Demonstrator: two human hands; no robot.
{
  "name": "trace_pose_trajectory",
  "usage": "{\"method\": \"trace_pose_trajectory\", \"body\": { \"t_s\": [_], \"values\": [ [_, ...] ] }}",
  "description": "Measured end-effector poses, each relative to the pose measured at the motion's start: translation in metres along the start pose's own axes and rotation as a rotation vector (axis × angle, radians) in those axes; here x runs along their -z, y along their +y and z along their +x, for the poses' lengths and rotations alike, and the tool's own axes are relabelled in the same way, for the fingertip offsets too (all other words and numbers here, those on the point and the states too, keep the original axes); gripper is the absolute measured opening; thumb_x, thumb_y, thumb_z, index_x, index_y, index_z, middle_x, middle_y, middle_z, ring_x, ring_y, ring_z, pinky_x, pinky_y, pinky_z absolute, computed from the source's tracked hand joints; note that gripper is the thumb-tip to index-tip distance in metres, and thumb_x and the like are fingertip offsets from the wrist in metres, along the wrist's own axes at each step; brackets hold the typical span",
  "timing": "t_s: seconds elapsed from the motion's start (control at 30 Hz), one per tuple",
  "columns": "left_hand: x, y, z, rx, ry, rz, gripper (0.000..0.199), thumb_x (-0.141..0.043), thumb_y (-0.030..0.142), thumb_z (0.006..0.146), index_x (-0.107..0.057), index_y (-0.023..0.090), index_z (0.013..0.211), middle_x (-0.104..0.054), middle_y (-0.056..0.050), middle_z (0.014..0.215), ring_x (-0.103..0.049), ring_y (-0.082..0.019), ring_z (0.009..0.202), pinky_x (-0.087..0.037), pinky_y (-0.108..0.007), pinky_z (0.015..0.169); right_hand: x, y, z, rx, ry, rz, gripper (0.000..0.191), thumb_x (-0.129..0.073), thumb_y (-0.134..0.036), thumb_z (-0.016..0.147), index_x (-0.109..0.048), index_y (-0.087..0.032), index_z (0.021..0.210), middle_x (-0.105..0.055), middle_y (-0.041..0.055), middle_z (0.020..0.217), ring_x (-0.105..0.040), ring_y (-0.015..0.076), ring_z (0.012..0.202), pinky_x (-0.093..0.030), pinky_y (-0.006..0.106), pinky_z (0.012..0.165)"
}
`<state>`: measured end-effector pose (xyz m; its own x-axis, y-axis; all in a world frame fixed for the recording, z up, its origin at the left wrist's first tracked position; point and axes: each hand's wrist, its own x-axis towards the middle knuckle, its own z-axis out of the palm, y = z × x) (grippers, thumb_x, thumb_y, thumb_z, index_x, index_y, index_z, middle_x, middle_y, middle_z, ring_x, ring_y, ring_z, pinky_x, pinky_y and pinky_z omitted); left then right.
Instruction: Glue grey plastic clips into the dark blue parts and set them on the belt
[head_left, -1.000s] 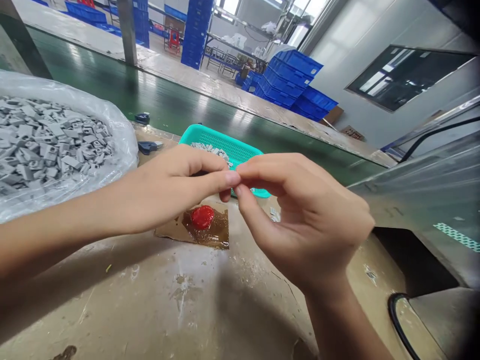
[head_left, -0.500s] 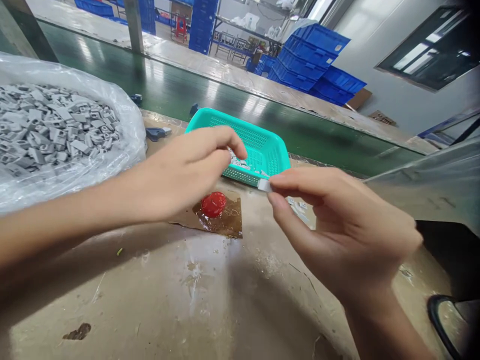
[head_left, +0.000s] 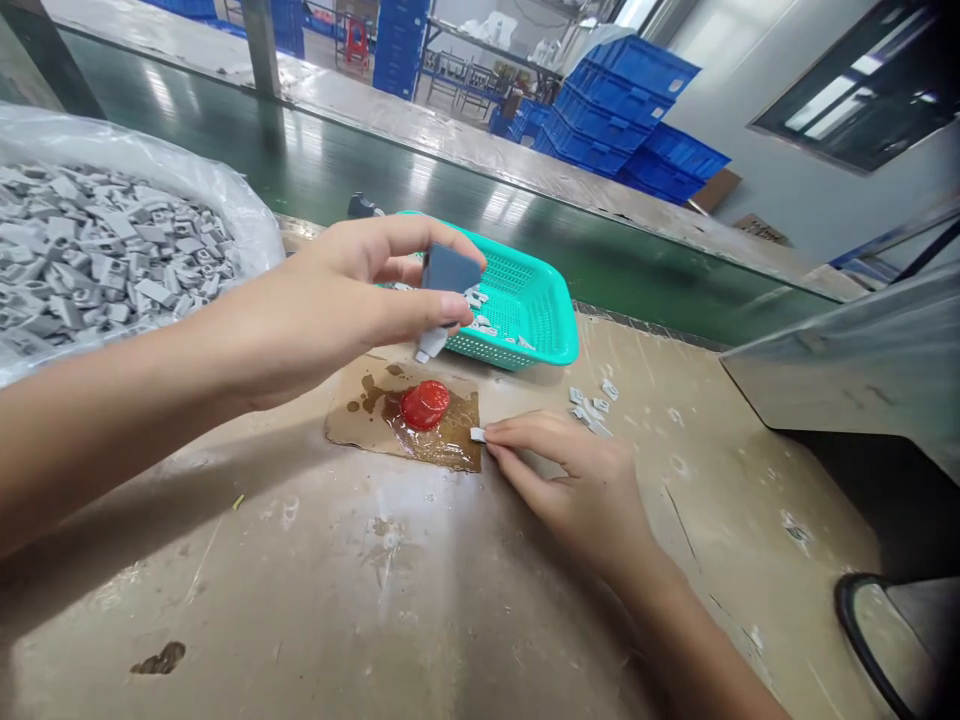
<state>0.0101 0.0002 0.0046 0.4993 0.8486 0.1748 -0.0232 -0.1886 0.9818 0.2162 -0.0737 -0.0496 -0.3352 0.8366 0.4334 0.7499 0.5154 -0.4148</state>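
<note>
My left hand (head_left: 337, 305) is shut on a grey rectangular block (head_left: 450, 278), with a small pale tip (head_left: 429, 345) showing below it, over the near end of a teal plastic mesh basket (head_left: 521, 290). Several small light parts lie in that basket. My right hand (head_left: 570, 480) pinches a small white piece (head_left: 478, 434) between thumb and finger, at the edge of a brown cardboard sheet (head_left: 352, 420). On the sheet sits a glossy red blob (head_left: 424, 404) in a brownish smear. A clear plastic bag (head_left: 225, 215) of grey parts (head_left: 112, 245) lies left of my left hand.
Several small white pieces (head_left: 589, 408) lie on the worn tabletop (head_left: 375, 580) right of the basket. A dark small part (head_left: 364, 207) sits by the green conveyor belt (head_left: 300, 170) behind the table. Blue crates (head_left: 615, 120) are stacked beyond it.
My hands have parted. The right hand moved down and left to the cardboard edge with the white piece, and the left hand now holds a grey block over the basket.
</note>
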Motion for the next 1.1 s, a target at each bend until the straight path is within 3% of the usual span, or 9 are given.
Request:
{"method": "trace_pose_trajectory", "body": {
  "t_s": [0.13, 0.23, 0.33, 0.57, 0.77, 0.97, 1.1],
  "values": [
    [0.000, -0.004, 0.002, 0.101, -0.056, -0.138, 0.016, -0.053, 0.011, 0.076, -0.058, 0.019, 0.089, -0.058, 0.001, 0.074, -0.062, -0.019, 0.080, -0.050, -0.027, 0.067, -0.002, 0.000, 0.000, 0.040, -0.009, -0.041, 0.018, -0.049, -0.005, 0.076, -0.063, -0.017, 0.076, -0.065, 0.0044, 0.078, -0.060, 0.0166, 0.073, -0.048, 0.028, 0.066],
    [0.000, -0.003, 0.004, 0.138, -0.018, -0.226, 0.015, -0.050, 0.009, 0.077, -0.055, 0.017, 0.088, -0.057, 0.003, 0.070, -0.063, -0.014, 0.071, -0.049, -0.024, 0.065, -0.002, 0.000, 0.001, 0.059, -0.011, -0.072, 0.018, -0.048, -0.004, 0.077, -0.062, -0.016, 0.077, -0.065, 0.0052, 0.078, -0.059, 0.0174, 0.073, -0.048, 0.029, 0.066],
    [0.001, -0.003, 0.005, 0.129, 0.020, -0.176, 0.014, -0.050, 0.013, 0.077, -0.055, 0.018, 0.090, -0.056, 0.003, 0.068, -0.062, -0.012, 0.067, -0.047, -0.021, 0.059, -0.001, -0.002, 0.002, 0.085, -0.024, -0.061, 0.018, -0.048, -0.003, 0.077, -0.062, -0.015, 0.077, -0.064, 0.0056, 0.076, -0.058, 0.0175, 0.071, -0.048, 0.029, 0.064],
    [0.004, -0.011, 0.011, -0.020, 0.111, 0.159, 0.030, -0.063, 0.010, 0.063, -0.058, 0.017, 0.092, -0.058, -0.001, 0.089, -0.056, -0.016, 0.088, -0.047, -0.023, 0.071, -0.002, -0.003, 0.002, 0.093, -0.030, -0.070, 0.019, -0.047, -0.002, 0.078, -0.062, -0.013, 0.077, -0.063, 0.0068, 0.074, -0.055, 0.0183, 0.068, -0.046, 0.030, 0.060],
    [0.001, -0.007, 0.007, -0.105, -0.035, 0.242, 0.016, -0.063, 0.016, 0.067, -0.058, 0.015, 0.082, -0.059, -0.001, 0.083, -0.056, -0.014, 0.079, -0.046, -0.026, 0.072, 0.002, -0.004, -0.002, 0.082, -0.087, 0.016, 0.021, -0.043, -0.002, 0.081, -0.061, -0.012, 0.078, -0.060, 0.0080, 0.075, -0.053, 0.0187, 0.069, -0.045, 0.031, 0.059],
    [-0.004, -0.004, -0.002, -0.266, -0.036, 0.427, 0.015, -0.060, 0.015, 0.071, -0.060, 0.019, 0.086, -0.059, -0.001, 0.088, -0.053, -0.015, 0.086, -0.043, -0.025, 0.078, 0.000, -0.004, -0.001, 0.064, -0.102, 0.019, 0.023, -0.040, -0.004, 0.082, -0.060, -0.013, 0.077, -0.059, 0.0073, 0.073, -0.052, 0.0190, 0.068, -0.044, 0.031, 0.057],
    [-0.005, -0.001, -0.003, -0.250, -0.051, 0.394, 0.015, -0.062, 0.021, 0.071, -0.063, 0.020, 0.086, -0.061, -0.001, 0.093, -0.053, -0.017, 0.092, -0.044, -0.025, 0.076, 0.006, -0.008, 0.000, 0.060, -0.134, 0.035, 0.024, -0.040, -0.005, 0.082, -0.061, -0.014, 0.075, -0.058, 0.0067, 0.070, -0.053, 0.0189, 0.067, -0.044, 0.030, 0.056]
  ]
}}
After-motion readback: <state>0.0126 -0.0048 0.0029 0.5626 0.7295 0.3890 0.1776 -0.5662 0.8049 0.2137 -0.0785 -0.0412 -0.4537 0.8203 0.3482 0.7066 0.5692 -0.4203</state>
